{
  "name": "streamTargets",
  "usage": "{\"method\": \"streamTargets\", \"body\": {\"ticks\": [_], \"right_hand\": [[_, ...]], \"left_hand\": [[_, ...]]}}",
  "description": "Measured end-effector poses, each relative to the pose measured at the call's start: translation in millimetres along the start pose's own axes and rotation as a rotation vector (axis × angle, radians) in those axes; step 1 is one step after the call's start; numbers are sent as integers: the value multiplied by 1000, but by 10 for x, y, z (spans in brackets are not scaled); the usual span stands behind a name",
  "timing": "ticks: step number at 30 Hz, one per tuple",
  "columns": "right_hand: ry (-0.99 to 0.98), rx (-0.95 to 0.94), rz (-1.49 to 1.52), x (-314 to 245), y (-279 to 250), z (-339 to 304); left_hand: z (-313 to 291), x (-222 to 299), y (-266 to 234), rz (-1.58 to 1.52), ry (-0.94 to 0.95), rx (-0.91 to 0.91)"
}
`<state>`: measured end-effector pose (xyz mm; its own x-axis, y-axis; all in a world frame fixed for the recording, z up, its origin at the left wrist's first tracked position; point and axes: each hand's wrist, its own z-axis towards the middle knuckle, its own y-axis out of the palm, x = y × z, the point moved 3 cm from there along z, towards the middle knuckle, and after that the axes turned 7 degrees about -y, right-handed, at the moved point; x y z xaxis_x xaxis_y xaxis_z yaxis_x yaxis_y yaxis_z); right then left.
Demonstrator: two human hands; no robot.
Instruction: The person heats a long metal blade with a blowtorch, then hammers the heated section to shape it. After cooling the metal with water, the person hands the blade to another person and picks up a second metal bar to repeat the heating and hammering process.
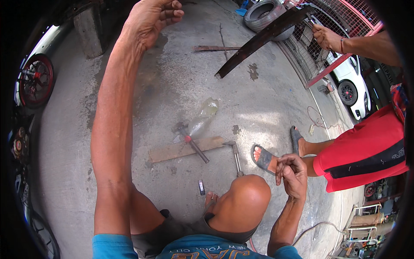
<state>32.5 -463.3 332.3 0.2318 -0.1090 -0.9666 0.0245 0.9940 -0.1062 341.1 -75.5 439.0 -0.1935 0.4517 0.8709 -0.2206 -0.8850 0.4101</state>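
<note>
My left arm stretches up to the top edge, where my left hand (157, 19) is partly cut off. Its fingers are curled, and whatever they may hold is out of sight. Beside my raised knee, my right hand (293, 175) has its fingers bent in toward the thumb; no held thing shows clearly. On the concrete between my arms, a hammer (196, 148) with a red collar rests across a flat wooden board (172, 153). A clear plastic bottle (202, 118) lies beyond it. A cutting torch (237, 159) with a bent head lies near my knee.
At right, another person's hand (327, 39) grips a tool at a long dark metal bar (267, 39). That person's sandalled foot (264, 159) is near my right hand. A small dark box (201, 187), tyres (264, 15), a motorcycle wheel (36, 80) and a hose (317, 226) lie around.
</note>
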Motion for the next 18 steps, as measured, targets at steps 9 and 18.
{"method": "streamTargets", "body": {"ticks": [9, 18], "right_hand": [[-1190, -882, 230, -1992, 1344, -68], [-1539, -705, 18, -2061, 1724, -238]], "left_hand": [[-128, -963, -2173, 87, -399, 544], [-488, -1687, -3333, 181, -498, 785]]}}
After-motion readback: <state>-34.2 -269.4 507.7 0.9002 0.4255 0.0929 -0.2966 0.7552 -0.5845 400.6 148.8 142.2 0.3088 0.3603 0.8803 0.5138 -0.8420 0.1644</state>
